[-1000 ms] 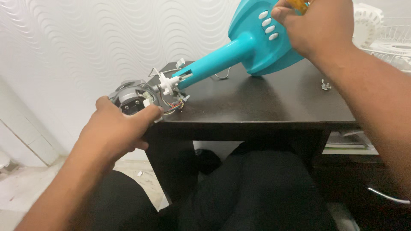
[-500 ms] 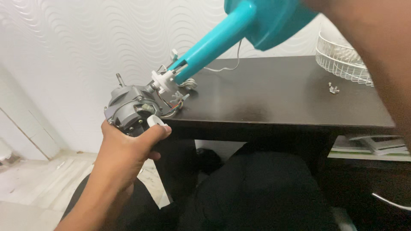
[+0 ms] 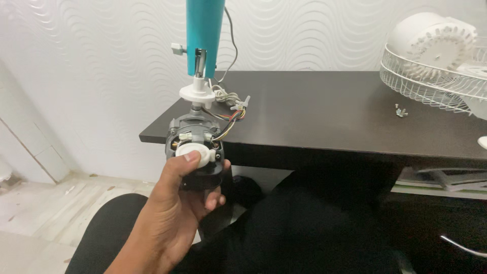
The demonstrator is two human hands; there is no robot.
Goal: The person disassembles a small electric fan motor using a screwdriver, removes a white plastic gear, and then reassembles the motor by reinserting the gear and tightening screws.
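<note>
Left hand: the left hand [image 3: 175, 203] is wrapped around the lower, dark part of the fan motor [image 3: 197, 147], fingers curled under it and the thumb pressed on the white round knob [image 3: 195, 152] at its near end.
Right hand: out of the picture, so its state cannot be told.
Fan motor: grey metal housing with coloured wires [image 3: 231, 122] looping out of its right side; it is held off the front left corner of the table [image 3: 324, 116], in the air in front of the edge.
Teal stem: a teal plastic stem [image 3: 204, 30] stands upright straight above the motor, joined to it through a white collar [image 3: 198, 94] and a short metal shaft; its top runs out of the frame.
Cord: a grey cord [image 3: 229, 45] hangs behind the stem down to the tabletop.
Table: dark, with a small metal clip [image 3: 401, 110] lying on it towards the right.
Far right: a white wire fan guard [image 3: 431, 76] with a white ribbed housing [image 3: 431, 40] resting in it.
Below: the person's dark-clothed legs [image 3: 314, 228].
</note>
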